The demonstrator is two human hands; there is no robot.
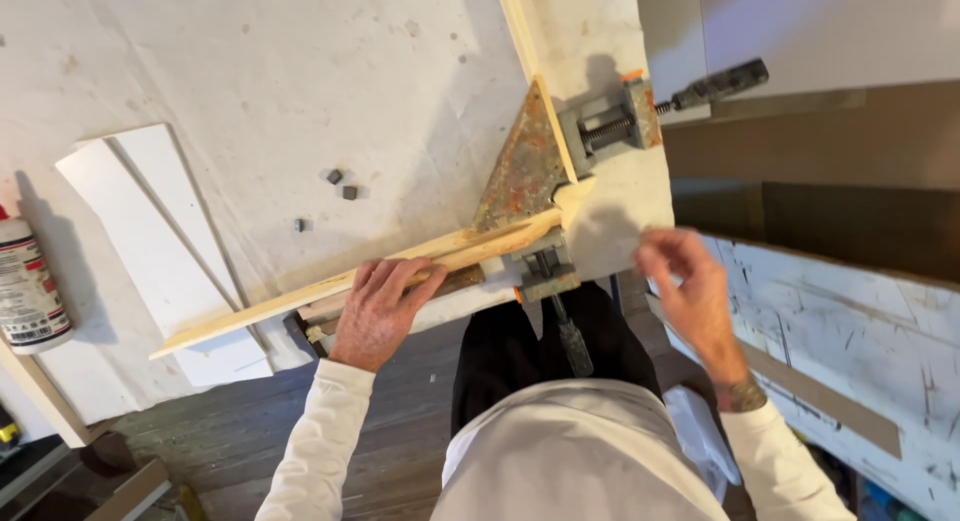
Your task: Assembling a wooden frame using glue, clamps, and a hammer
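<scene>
In the head view, the landmark is the corner clamp, a rusty triangular metal piece with two grey screw vises, which sits at the near right corner of the white surface. Two wooden strips meet in this clamp at a mitred corner.

The long wooden strip runs from the clamp toward the left and slightly toward the person, so its long axis lies almost along the near edge of the surface. Its far end, left of the clamp, reaches over a white board. The second wooden strip goes from the clamp away from the person, toward the top of the view.

The left hand lies just left of the clamp, palm down, with the fingers pressed flat on top of the long strip; it is spread on the wood and not closed around it. This hand is the one in contact with the strip.

The right hand is to the right of the clamp, just beyond the corner of the surface, in the air. Its fingers are loosely curled and apart, and it holds nothing that I can see. The near vise handle hangs down from the clamp between the two hands, closer to the right one.

Further left of the clamp, three small dark blocks lie on the surface, and a glue bottle stands at the left edge.
</scene>
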